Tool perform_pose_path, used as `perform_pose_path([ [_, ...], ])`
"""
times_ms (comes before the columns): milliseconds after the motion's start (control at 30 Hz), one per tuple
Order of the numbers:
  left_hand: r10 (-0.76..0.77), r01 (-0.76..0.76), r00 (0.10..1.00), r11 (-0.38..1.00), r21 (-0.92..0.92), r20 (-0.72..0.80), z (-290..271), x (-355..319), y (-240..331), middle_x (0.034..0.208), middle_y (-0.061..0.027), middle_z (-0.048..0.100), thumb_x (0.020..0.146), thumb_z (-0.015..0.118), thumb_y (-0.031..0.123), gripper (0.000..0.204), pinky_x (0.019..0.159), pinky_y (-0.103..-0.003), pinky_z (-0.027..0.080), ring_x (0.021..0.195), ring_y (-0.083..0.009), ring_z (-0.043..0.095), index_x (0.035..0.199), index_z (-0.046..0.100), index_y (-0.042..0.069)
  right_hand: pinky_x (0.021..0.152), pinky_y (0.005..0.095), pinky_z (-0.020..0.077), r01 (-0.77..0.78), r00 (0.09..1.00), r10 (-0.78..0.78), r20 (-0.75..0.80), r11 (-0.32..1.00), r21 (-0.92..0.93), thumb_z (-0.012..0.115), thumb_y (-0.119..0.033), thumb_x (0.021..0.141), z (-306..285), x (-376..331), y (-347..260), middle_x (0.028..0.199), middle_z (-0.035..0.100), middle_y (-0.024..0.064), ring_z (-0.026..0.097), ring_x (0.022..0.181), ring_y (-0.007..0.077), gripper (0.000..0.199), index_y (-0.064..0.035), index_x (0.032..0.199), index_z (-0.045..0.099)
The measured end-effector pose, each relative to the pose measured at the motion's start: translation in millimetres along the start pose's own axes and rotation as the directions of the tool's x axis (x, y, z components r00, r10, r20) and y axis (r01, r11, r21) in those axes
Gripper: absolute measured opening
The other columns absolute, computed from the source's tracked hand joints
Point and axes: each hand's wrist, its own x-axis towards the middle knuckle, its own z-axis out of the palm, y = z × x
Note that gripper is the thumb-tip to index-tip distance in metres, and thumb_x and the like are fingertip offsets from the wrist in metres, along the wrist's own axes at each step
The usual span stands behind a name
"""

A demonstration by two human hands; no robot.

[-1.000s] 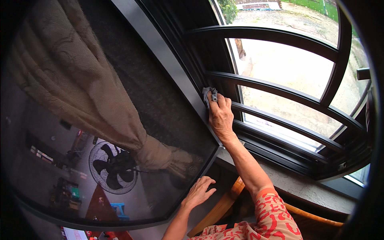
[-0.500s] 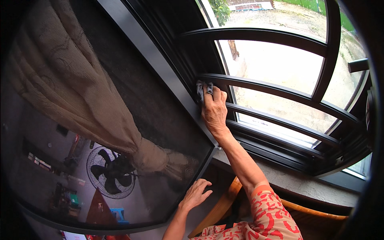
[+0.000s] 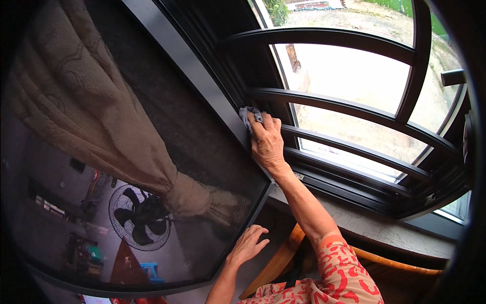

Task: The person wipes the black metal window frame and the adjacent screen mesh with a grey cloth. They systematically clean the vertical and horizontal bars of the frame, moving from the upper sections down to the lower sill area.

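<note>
In my right hand [image 3: 267, 144] is a crumpled grey cloth [image 3: 249, 116], its folds showing at my fingertips. The hand presses it into the black window frame [image 3: 233, 96], at the inner edge beside the opened sash [image 3: 190, 83]. My right arm stretches up from below in a red-patterned sleeve. Lower down, my left hand [image 3: 248, 244] is open with its fingers spread, at the lower right edge of the sash's dark pane [image 3: 152, 101]. Whether it touches that edge I cannot tell.
Black bars [image 3: 344, 109] cross the window opening, with bright ground outside. A grey sill [image 3: 364, 228] runs below, above a wooden chair back [image 3: 400, 263]. A tied brown curtain [image 3: 111, 116] and a black fan [image 3: 140, 217] appear in the pane.
My right hand and the cloth have shifted slightly left and down, toward the sash's edge. My left hand has stayed almost in place, fingers spread.
</note>
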Motion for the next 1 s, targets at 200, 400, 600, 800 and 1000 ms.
perform_pose_path([
  [200, 0.016, -0.016, 1.0, 1.0, 0.025, 0.011, 6, -3, -10, 0.114, -0.0121, 0.056, 0.084, 0.068, 0.016, 0.03, 0.096, -0.038, 0.044, 0.111, -0.0312, 0.054, 0.111, 0.058, 0.006, 0.087, 0.0414, 0.0473, -0.044, 0.996, 0.046, 0.078, 0.999, -0.02, 0.058, 0.007, 0.069, 5, -19, 12, 0.115, 0.052, 0.0161, 0.05, 0.099, 0.037, 0.06, -0.0084, 0.127, 0.055],
  [400, 0.028, -0.029, 0.999, 0.999, 0.026, 0.035, 4, 4, 0, 0.113, -0.0122, 0.056, 0.084, 0.069, 0.016, 0.03, 0.095, -0.038, 0.044, 0.111, -0.0311, 0.054, 0.11, 0.058, 0.006, 0.077, 0.0366, 0.0512, 0.034, 0.994, -0.022, 0.106, 0.993, -0.112, 0.063, 0.003, 0.067, 3, -35, 22, 0.104, 0.054, 0.0111, 0.053, 0.093, 0.0317, 0.055, -0.0088, 0.12, 0.06],
  [600, 0.071, -0.073, 0.996, 0.997, 0.039, 0.046, 0, 14, 9, 0.113, -0.0124, 0.056, 0.084, 0.069, 0.015, 0.031, 0.094, -0.038, 0.045, 0.111, -0.0315, 0.054, 0.111, 0.058, 0.006, 0.076, 0.0431, 0.0533, -0.174, 0.905, 0.208, 0.37, 0.977, -0.125, 0.063, -0.003, 0.07, -4, -48, 34, 0.103, 0.053, 0.0121, 0.054, 0.095, 0.036, 0.048, -0.0124, 0.117, 0.059],
  [800, 0.039, -0.041, 0.999, 0.998, 0.049, 0.038, -3, 12, 9, 0.115, -0.0133, 0.056, 0.085, 0.068, 0.017, 0.031, 0.096, -0.039, 0.044, 0.113, -0.0317, 0.053, 0.112, 0.058, 0.006, 0.092, 0.0424, 0.0435, -0.047, 0.999, 0.051, -0.017, 0.983, 0.179, 0.057, 0.006, 0.07, -7, -20, 4, 0.12, 0.053, 0.0166, 0.049, 0.105, 0.039, 0.058, -0.0144, 0.124, 0.059],
  [1000, 0.015, -0.016, 0.999, 0.999, 0.039, 0.03, 3, 0, 0, 0.116, -0.014, 0.056, 0.085, 0.068, 0.018, 0.031, 0.096, -0.039, 0.044, 0.113, -0.0321, 0.053, 0.111, 0.059, 0.006, 0.093, 0.0433, 0.044, -0.169, 0.984, 0.154, 0.093, 0.965, 0.198, 0.055, 0.009, 0.068, 11, -41, 23, 0.122, 0.053, 0.0164, 0.049, 0.105, 0.0388, 0.064, -0.0119, 0.129, 0.057],
])
